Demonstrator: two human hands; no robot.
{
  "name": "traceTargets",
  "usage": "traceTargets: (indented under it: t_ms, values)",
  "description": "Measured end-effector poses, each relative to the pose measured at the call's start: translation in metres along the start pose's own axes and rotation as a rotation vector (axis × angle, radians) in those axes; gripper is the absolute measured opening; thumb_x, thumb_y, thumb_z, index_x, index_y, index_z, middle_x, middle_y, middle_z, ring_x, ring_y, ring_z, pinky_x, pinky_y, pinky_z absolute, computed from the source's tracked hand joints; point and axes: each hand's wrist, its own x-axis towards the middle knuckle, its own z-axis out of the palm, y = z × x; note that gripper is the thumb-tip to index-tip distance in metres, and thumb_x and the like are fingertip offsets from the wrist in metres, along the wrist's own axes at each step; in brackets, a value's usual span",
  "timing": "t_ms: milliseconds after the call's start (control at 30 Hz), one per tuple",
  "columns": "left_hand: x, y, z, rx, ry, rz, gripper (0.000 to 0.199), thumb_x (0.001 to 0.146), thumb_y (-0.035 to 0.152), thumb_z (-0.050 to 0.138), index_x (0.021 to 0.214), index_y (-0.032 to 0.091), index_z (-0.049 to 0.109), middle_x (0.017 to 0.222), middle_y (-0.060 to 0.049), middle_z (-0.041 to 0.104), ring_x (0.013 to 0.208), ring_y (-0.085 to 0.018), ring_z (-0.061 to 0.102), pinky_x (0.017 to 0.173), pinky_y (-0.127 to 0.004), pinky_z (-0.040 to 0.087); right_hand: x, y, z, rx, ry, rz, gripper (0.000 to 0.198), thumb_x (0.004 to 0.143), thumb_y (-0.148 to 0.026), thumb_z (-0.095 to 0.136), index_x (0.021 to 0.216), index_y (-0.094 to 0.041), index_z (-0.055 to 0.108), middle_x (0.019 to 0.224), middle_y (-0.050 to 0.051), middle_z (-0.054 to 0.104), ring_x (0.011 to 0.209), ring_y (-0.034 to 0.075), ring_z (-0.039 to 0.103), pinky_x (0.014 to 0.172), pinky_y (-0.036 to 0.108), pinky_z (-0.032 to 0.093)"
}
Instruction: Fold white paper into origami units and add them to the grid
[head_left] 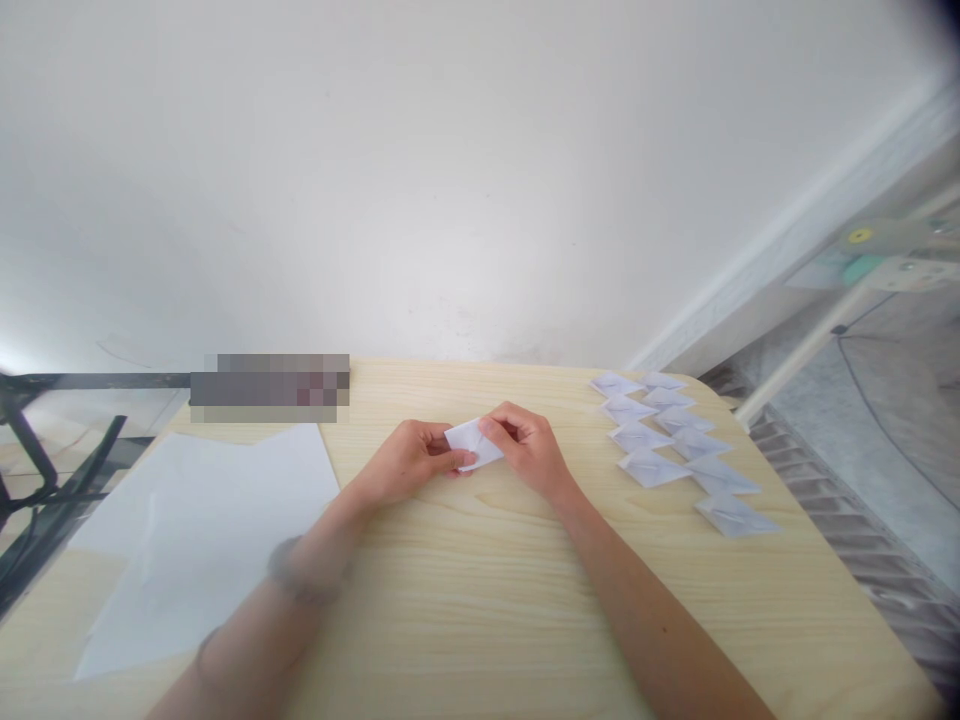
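Note:
Both of my hands meet over the middle of a light wooden table [480, 600]. Between them is a small folded piece of white paper [471, 442]. My left hand [409, 462] pinches its lower left side, fingers curled under it. My right hand [529, 445] grips its right edge with thumb and fingertips on top. The paper is held just above the tabletop.
Several folded white paper pieces [679, 445] lie in two rows on the table's right side. Flat white sheets [202, 530] lie to the left. A blurred dark strip [270, 388] sits at the table's back edge. A white wall stands behind; dark metal framing [45, 470] is at far left.

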Motion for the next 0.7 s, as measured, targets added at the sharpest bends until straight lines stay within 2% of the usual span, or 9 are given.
traceTargets:
  t_ms: [167,400,700]
  values:
    - [-0.0009,0.0023,0.0035,-0.105,-0.014,-0.007,0.028,0.071,0.039,0.059,0.079,0.013,0.063,0.075,-0.003,0.064,0.066,-0.015,0.056,0.057,-0.022,0.039,-0.0003,0.0022,0.0023,0.019,0.032,0.032,0.021,0.078,-0.037,0.053,0.077,-0.017,0.061,0.070,0.001,0.058,0.055,0.009,0.046,0.050,0.021,0.036]
    - [-0.0009,0.0005,0.0039,0.012,0.032,0.024,0.032,0.076,0.042,0.052,0.066,0.012,0.059,0.059,0.001,0.053,0.053,-0.009,0.043,0.047,-0.019,0.029,-0.0018,0.0007,0.0012,0.008,0.018,0.028,0.020,0.078,-0.034,0.054,0.072,-0.017,0.061,0.065,0.000,0.058,0.056,0.010,0.047,0.050,0.021,0.036]
    - [-0.0018,0.0013,0.0030,-0.026,-0.022,0.038,0.033,0.077,0.042,0.051,0.070,0.011,0.059,0.062,0.001,0.051,0.057,-0.010,0.043,0.051,-0.020,0.031,-0.0016,-0.0035,-0.0016,0.177,-0.040,0.120,0.023,0.077,-0.035,0.054,0.065,-0.016,0.056,0.056,-0.002,0.050,0.050,0.008,0.042,0.045,0.019,0.032]
